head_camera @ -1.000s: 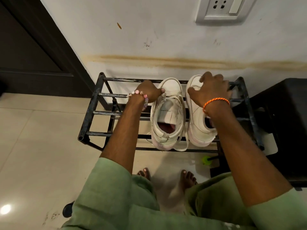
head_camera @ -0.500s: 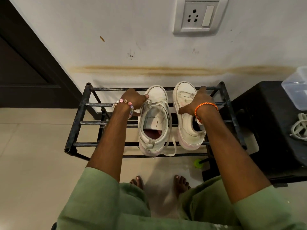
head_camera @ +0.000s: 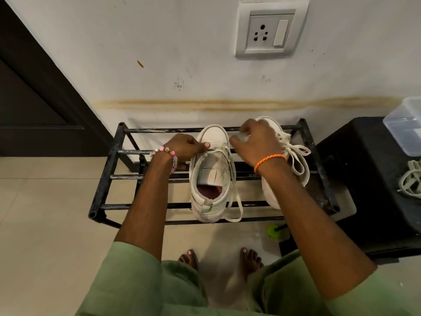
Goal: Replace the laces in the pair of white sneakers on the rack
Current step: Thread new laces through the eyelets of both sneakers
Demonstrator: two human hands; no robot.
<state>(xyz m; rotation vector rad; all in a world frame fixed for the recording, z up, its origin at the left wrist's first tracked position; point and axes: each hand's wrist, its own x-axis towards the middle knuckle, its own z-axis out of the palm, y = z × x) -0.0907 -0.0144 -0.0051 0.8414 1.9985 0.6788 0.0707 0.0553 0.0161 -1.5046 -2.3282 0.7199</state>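
Two white sneakers stand on a black metal rack [head_camera: 107, 169], toes toward the wall. The left sneaker [head_camera: 211, 179] gapes open, and its loose lace [head_camera: 237, 208] trails over the rack's front bar. My left hand [head_camera: 184, 147] pinches the lace at this shoe's left eyelets, near the toe. With curled fingers, my right hand [head_camera: 255, 142] hovers over the gap between the shoes and seems to pinch a blurred white piece of lace. The right sneaker [head_camera: 271, 126] is largely hidden by my right forearm; its laces [head_camera: 296, 160] lie loose to the right.
A black stool [head_camera: 369, 179] stands right of the rack, carrying a clear plastic box [head_camera: 405, 128] and a bundle of white laces [head_camera: 412, 179]. A small green object [head_camera: 273, 231] lies on the floor under the rack. My bare feet [head_camera: 248, 258] are on the tiles; a dark door [head_camera: 34, 99] is left.
My right hand left the right sneaker's top and moved left toward the left sneaker's toe, fingers curling. The right sneaker now sits further right. My left hand stayed at the left shoe's eyelets.
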